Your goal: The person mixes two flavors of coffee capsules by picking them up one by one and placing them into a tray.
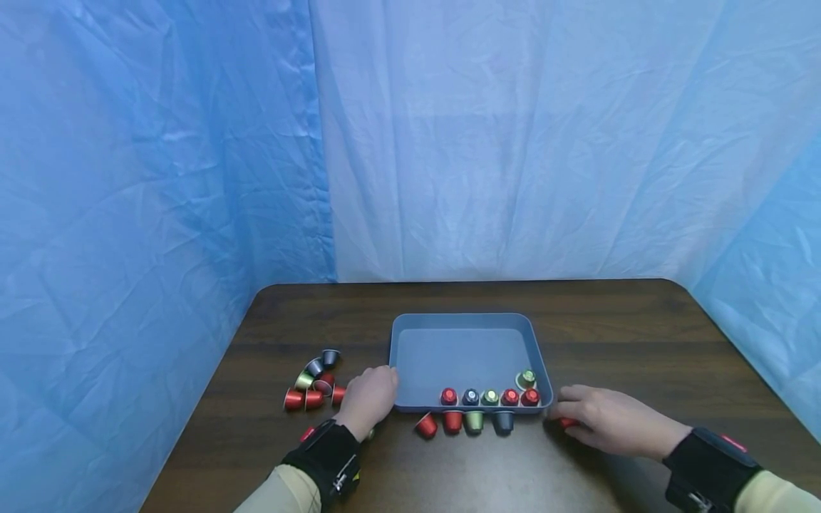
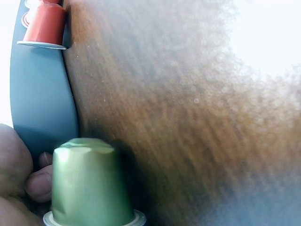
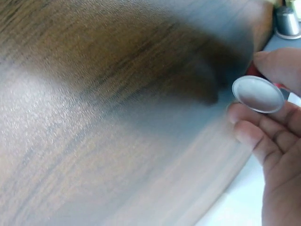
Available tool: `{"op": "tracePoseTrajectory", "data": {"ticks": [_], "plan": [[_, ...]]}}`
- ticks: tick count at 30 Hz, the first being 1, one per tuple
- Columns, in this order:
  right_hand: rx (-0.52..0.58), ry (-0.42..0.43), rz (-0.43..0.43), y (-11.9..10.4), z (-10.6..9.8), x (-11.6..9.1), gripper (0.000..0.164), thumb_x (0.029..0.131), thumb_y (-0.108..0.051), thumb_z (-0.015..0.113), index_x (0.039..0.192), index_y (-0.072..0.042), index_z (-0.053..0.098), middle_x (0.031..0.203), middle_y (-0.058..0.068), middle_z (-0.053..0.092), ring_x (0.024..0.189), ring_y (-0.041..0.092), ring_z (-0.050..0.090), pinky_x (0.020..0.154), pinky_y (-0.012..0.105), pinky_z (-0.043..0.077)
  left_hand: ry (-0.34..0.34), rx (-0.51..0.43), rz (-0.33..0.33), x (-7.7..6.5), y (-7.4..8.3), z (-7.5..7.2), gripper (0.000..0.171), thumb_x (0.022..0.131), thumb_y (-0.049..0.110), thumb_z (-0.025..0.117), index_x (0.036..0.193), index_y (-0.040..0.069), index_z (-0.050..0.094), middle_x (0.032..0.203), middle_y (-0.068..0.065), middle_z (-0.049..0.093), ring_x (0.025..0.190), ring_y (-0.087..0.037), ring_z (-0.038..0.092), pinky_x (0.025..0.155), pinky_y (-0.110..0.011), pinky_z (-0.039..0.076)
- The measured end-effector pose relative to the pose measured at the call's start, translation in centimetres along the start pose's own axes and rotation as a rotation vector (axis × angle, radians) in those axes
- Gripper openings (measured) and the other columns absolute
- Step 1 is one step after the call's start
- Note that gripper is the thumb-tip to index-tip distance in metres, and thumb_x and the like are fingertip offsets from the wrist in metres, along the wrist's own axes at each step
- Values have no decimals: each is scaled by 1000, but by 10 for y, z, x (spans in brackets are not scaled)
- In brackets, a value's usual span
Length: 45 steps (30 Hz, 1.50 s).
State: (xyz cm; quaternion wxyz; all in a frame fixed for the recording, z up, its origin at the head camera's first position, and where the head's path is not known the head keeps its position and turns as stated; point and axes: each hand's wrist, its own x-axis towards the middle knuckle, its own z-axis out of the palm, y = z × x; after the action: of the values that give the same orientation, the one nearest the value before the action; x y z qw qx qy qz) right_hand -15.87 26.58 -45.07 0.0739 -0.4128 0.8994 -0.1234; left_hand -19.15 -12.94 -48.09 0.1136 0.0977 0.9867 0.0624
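Observation:
My left hand (image 1: 370, 395) grips the left side of a blue-grey tray (image 1: 449, 342) near its front corner. In the left wrist view, curled fingers (image 2: 40, 184) show by the tray wall, partly hidden behind a green coffee capsule (image 2: 91, 183) on the table. To the right of the tray, my right hand (image 1: 606, 420) pinches a red coffee capsule (image 1: 567, 422) between thumb and fingers. Its pale foil lid (image 3: 258, 94) faces the right wrist camera. Inside the tray, red, dark blue and green capsules (image 1: 490, 397) line the front wall, with another green capsule (image 1: 527, 379) behind them.
Several capsules (image 1: 452, 422) sit along the tray's front edge; the leftmost red capsule (image 1: 426, 426) tilts. A loose group of red, green and dark capsules (image 1: 314, 399) lies left of the tray. Blue sheeting (image 1: 513, 142) surrounds the dark wooden table (image 1: 616, 320).

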Motion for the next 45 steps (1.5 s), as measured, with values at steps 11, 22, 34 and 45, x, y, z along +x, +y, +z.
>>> {"op": "tracePoseTrajectory", "data": {"ticks": [11, 22, 34, 45], "plan": [[-3, -12, 39, 3, -11, 2, 26, 85, -17, 83, 107, -22, 70, 89, -18, 57, 74, -7, 53, 62, 22, 53, 4, -37, -16, -1, 0, -3, 17, 105, 18, 58, 104, 4, 68, 81, -6, 59, 73, -22, 58, 71, -45, 55], [-10, 2, 59, 1, -25, 2, 28, 87, -17, 82, 112, -20, 71, 89, -18, 56, 73, -6, 51, 62, 21, 52, 2, -53, -19, 2, 0, -2, 17, 104, 18, 58, 103, 4, 68, 81, -6, 58, 73, -23, 58, 71, -45, 55], [-5, 31, 81, 1, -31, 1, 23, 89, -17, 80, 110, -20, 69, 92, -18, 56, 75, -7, 52, 63, 22, 53, 3, -24, -2, -1, 0, -3, 14, 102, 16, 62, 104, 5, 69, 81, -5, 59, 73, -21, 59, 72, -43, 56], [-145, 165, -2, 0, -33, 2, 30, 80, -23, 88, 97, -23, 64, 88, -17, 53, 77, -3, 47, 62, 22, 49, 24, -12, 7, -3, 1, -3, 14, 103, 16, 61, 104, 4, 69, 81, -5, 59, 72, -21, 59, 71, -43, 57]]}}
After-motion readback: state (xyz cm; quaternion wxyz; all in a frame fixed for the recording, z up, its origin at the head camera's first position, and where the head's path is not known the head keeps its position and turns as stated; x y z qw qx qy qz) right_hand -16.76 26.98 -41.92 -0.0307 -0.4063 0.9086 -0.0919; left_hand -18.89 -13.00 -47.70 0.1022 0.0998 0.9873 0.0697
